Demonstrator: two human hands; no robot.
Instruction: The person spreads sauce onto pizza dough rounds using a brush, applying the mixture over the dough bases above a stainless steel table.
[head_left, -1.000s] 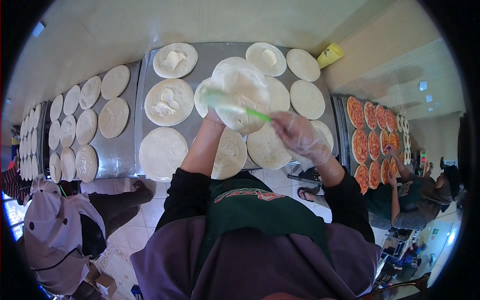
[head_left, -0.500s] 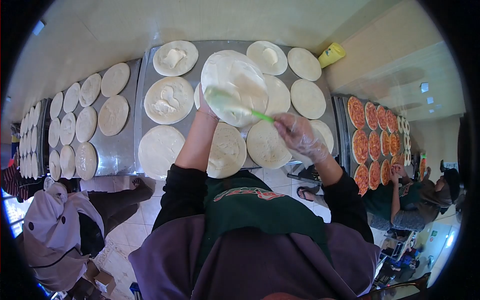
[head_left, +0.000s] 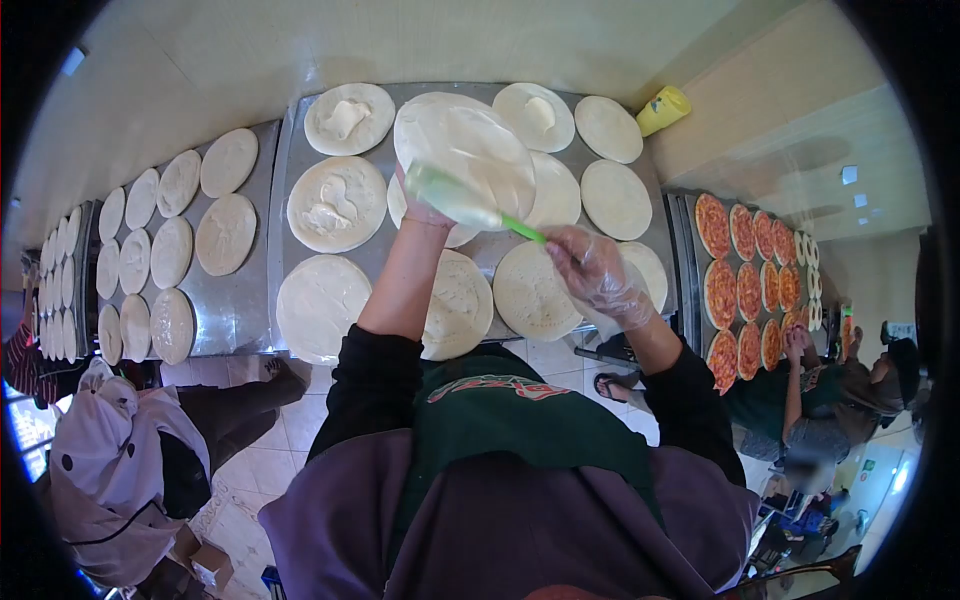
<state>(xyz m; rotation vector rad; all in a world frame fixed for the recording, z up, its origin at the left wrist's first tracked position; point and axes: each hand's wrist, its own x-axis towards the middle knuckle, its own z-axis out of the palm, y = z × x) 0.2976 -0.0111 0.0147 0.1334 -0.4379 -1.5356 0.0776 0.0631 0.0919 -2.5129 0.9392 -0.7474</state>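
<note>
My left hand supports a round pizza base from beneath, raised above the table; most of its fingers are hidden behind the base. White creamy spread covers the base's face. In a clear plastic glove, my right hand grips the handle of a green spatula. The spatula's blurred blade lies over the lower left edge of the base. Around them, more bases rest on the metal table: one with a dollop of spread, one with spread partly smeared, and one coated base nearest me on the left.
A yellow container stands at the table's back right corner. On the left, another metal table bears several bases. Sauced pizzas fill a table on the right. Co-workers are at both sides, one in a light garment.
The held base has tilted and shifted slightly up and left with my left hand. The spatula blade has moved a little left toward the base's lower edge.
</note>
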